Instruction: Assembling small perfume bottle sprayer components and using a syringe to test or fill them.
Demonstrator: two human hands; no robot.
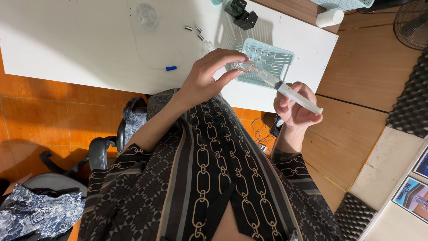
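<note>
At the upper centre of the frame, we are pinching a small clear vial (243, 66) in our left hand (206, 80) and gripping a syringe (292, 94) in our right hand (296, 109), keeping both steadily aligned.

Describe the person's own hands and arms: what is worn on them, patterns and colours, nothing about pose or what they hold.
Both hands, left hand and right hand, are bare: no gloves, and no rings or watch that I can make out. The forearms are uncovered. Short, loose sleeves end near the elbows, in dark fabric printed with cream chain links, stripes and small geometric triangles.
</note>
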